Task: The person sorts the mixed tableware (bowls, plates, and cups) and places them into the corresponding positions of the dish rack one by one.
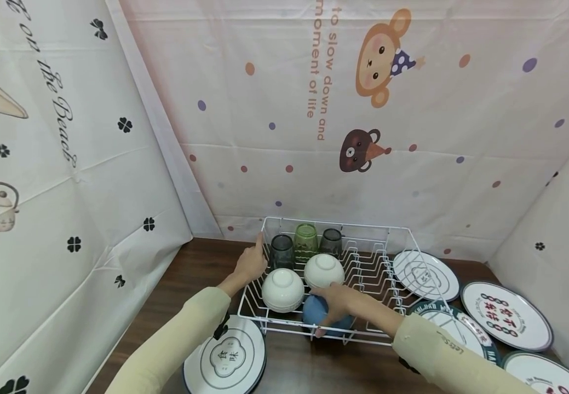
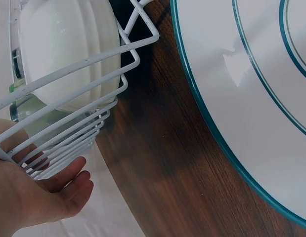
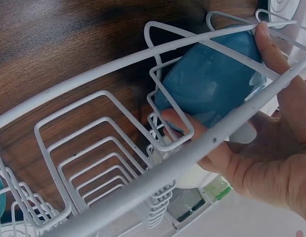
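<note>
6 pieces sit within the wire rack (image 1: 374, 225), reckoned on a clock face centred on the rack in the head view. 3 are glasses: a grey glass (image 1: 282, 253) at 10 o'clock, a green glass (image 1: 306, 243) at 11 and a dark glass (image 1: 331, 243) at 12. 2 are upturned white bowls, the lower white bowl (image 1: 282, 290) at 8 and the upper white bowl (image 1: 324, 270) near the centre. The blue bowl (image 3: 209, 79) is at 6, beside the front wires, and the person's right hand (image 1: 335, 306) grips it, thumb and fingers bent around its sides.

The left hand (image 1: 251, 264), at 9 to 10, has its fingers partly curled with digits on both sides of the wall wires; it seems to hold the rack steady, though how firmly cannot be told.

The pictures do not settle whether the rack is being filled or unloaded. If filled, glasses and white bowls look done and the blue bowl nearly so. The plates would be left: a plate stack (image 1: 225, 355) at 7 to 8, and 4 loose plates (image 1: 506, 316) at 3 to 4, all outside the rack.
</note>
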The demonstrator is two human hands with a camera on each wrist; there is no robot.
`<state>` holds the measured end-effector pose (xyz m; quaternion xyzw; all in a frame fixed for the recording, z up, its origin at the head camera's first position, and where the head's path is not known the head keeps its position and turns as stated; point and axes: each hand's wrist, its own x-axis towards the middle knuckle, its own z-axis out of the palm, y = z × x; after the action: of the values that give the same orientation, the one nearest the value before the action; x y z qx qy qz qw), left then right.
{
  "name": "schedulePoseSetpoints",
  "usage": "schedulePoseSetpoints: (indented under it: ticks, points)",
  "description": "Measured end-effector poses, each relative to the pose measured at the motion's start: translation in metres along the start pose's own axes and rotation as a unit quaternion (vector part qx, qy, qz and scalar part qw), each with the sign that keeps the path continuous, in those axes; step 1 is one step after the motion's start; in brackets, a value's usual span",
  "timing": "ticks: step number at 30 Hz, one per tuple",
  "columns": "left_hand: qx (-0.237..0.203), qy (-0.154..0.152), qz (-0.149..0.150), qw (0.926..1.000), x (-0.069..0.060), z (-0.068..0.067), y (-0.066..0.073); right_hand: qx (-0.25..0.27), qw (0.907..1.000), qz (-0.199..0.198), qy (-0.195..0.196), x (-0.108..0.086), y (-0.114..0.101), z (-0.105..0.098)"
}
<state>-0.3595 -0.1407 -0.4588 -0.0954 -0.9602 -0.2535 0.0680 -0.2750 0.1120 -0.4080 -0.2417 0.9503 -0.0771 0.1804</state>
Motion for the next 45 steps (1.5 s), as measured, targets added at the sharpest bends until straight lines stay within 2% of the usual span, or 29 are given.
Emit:
schedulePoseSetpoints:
  ticks: [7, 17, 22, 27, 34, 38, 45]
  points:
    - [-0.008, 0.001, -0.009, 0.9999, 0.0013, -0.0005, -0.0003, 0.009, 0.9997, -0.021, 0.007, -0.0027, 0.001, 0.0024]
    - [-0.008, 0.008, -0.003, 0.9999, 0.0012, 0.0029, -0.004, 0.03, 0.9993, -0.022, -0.006, -0.0022, 0.0015, 0.0027]
    - [-0.024, 0.014, 0.009, 0.9996, 0.0004, 0.0021, -0.0049, 0.017, 0.9993, -0.029, 0.015, -0.0009, 0.0003, 0.0017]
    - [-0.031, 0.024, 0.029, 0.9988, -0.0019, -0.0001, -0.0039, 0.007, 0.9993, -0.02, 0.03, 0.0027, -0.0022, 0.0015]
    - [-0.016, 0.019, 0.013, 0.9996, 0.0009, 0.002, -0.0032, 0.0, 0.9991, -0.002, 0.041, 0.0056, -0.0026, 0.0057]
    - [-0.008, 0.029, 0.017, 0.9994, 0.0006, 0.0028, -0.0036, 0.005, 0.9991, 0.002, 0.043, 0.0065, -0.002, 0.0065]
    - [-0.013, 0.018, 0.013, 0.9997, 0.0015, 0.0036, -0.0042, 0.005, 0.9991, 0.011, 0.042, 0.0058, -0.0025, 0.0069]
